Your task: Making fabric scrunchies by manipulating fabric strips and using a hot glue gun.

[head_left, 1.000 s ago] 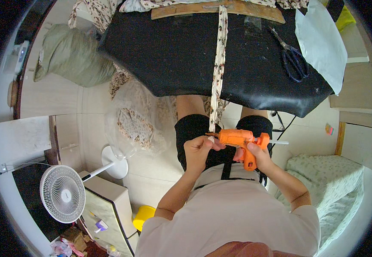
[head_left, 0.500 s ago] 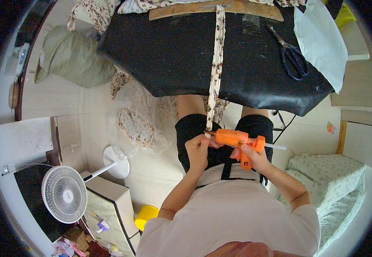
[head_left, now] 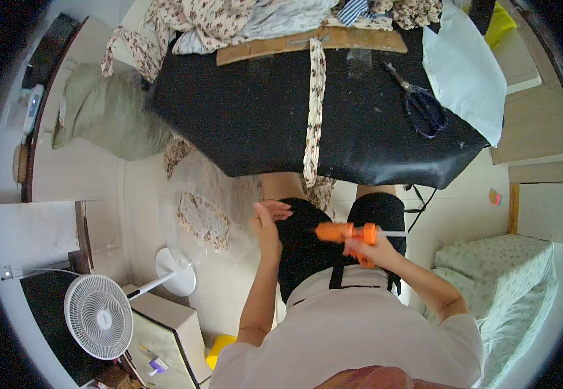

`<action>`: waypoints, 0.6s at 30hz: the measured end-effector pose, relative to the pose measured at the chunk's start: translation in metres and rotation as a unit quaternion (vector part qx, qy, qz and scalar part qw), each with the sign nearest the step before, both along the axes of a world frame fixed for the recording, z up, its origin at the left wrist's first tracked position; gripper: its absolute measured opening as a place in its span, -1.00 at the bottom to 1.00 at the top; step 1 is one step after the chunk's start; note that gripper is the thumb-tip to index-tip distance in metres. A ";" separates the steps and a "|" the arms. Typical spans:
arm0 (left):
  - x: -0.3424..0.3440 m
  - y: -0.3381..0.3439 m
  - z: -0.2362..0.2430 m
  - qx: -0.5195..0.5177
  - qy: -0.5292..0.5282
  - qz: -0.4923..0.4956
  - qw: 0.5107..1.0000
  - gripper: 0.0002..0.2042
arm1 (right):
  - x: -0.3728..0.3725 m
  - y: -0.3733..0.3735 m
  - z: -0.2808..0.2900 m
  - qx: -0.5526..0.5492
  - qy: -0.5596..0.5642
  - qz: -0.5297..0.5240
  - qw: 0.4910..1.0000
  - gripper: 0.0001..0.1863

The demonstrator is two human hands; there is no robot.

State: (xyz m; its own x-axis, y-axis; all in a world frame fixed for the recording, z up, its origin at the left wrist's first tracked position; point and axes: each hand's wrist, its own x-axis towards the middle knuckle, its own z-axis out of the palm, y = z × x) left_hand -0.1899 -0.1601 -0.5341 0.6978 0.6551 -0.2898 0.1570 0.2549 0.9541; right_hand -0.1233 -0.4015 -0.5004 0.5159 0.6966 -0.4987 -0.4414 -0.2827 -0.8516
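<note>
My right hand (head_left: 369,249) grips an orange glue gun (head_left: 336,232) over my lap, with a white stick out of its back end. To its left my left hand (head_left: 268,219) is raised, fingers stretched out, holding nothing. Beyond my hands, a long floral fabric strip (head_left: 314,110) lies across the black table cover (head_left: 242,117), its near end at the front edge and its far end on a curved wooden board (head_left: 262,50). Dark-handled scissors (head_left: 424,107) lie to the right of the strip, beside a pale blue sheet (head_left: 466,78).
Piled floral fabric (head_left: 210,23) is at the back. A green-grey sack (head_left: 106,117) is at left. A white fan (head_left: 98,316) stands lower left by a cabinet (head_left: 184,324) and yellow bucket (head_left: 220,347). A clear bag (head_left: 203,220) lies on the floor; a covered seat (head_left: 489,279) is at right.
My left hand has let go of the strip and moved left, fingers opened. The strip now rests with its end at the table edge. The glue gun has moved down. The view has shifted.
</note>
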 end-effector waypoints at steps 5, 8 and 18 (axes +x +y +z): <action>0.018 0.020 -0.007 0.022 -0.010 -0.017 1.000 -0.47 | 0.026 -0.045 0.035 0.153 0.078 0.080 0.982 -0.64; 0.030 0.020 0.006 -0.003 0.003 -0.049 0.999 -0.48 | 0.056 -0.088 0.059 0.260 0.092 -0.072 0.959 -0.23; 0.021 -0.006 -0.010 -0.056 0.063 -0.147 0.986 -0.62 | 0.267 -0.099 0.146 0.133 -0.153 -0.341 0.918 -0.40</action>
